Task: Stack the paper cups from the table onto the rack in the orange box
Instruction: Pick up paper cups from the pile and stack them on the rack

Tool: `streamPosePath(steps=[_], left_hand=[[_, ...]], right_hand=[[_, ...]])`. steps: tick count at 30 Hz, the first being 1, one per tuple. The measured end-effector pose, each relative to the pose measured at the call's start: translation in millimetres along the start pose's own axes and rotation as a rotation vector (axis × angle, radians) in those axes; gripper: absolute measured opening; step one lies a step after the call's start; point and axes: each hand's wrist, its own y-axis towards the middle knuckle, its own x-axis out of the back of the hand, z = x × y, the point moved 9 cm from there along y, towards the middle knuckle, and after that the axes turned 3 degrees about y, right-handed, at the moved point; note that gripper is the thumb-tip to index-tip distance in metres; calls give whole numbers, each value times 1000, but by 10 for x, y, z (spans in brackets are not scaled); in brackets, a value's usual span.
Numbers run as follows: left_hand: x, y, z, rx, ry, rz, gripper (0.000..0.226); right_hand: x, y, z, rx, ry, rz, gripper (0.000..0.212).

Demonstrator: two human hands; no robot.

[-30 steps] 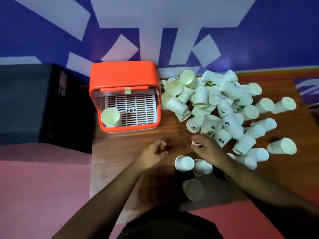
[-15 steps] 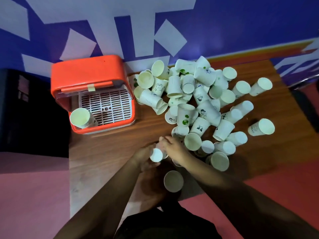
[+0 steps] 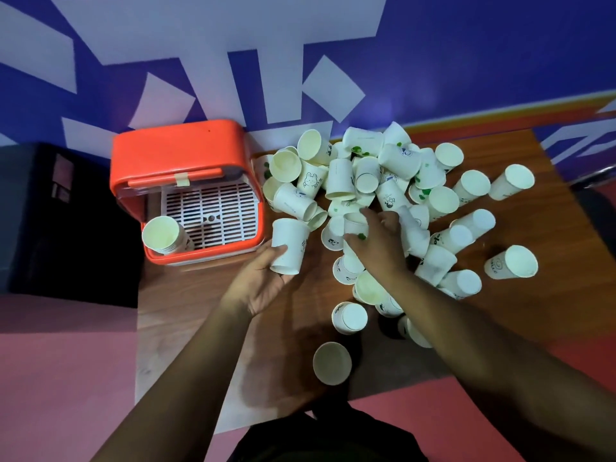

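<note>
The heap of paper cups (image 3: 383, 191) is hard to count: many lie across one another, and several near the right forearm are partly covered by it. The right hand (image 3: 375, 241) lies palm down on the near edge of the heap, fingers spread over a cup with green marks (image 3: 355, 225); whether it actually grips that cup I cannot tell. The box's inside is only partly visible under its orange box (image 3: 176, 148) lid, with a clear flap and a strip of tape at the front.

On the white slatted rack (image 3: 216, 208) a short stack of cups (image 3: 163, 235) leans in the near left corner, mouth towards us. The box sits at the left end of the wooden desk (image 3: 186, 315), against a blue and white wall. A few single cups lie apart near the desk's front edge.

The left hand (image 3: 263, 281) is turned palm up, fingers curled around a white cup (image 3: 288, 245) held just beside the box's right front corner.
</note>
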Motion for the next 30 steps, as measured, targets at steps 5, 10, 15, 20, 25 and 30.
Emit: streamPosePath(steps=[5,10,15,20,25,30], left_hand=[[-77,-45,-101,-42,90,32,60],[88,-141,-331,-133,99,44,88],[388,-399,-687,-256,192,-49,78],[696,-778,-1087,-378,253,-128,64],[1220,-1125,-1459,-577,330,-398,46],[1682,-1192,-1801,-656,556,-592,83]], right_hand=[[-103,68,-45,29,-85,52,31],[131,-26,364,113,222,25,18],[-76,-53,1140,110,456,275,10],[-513,-238,1876,181,608,458,26],[-907,-344,2274,154,658,514,40],[-1088,-287,2378,137,628,453,49]])
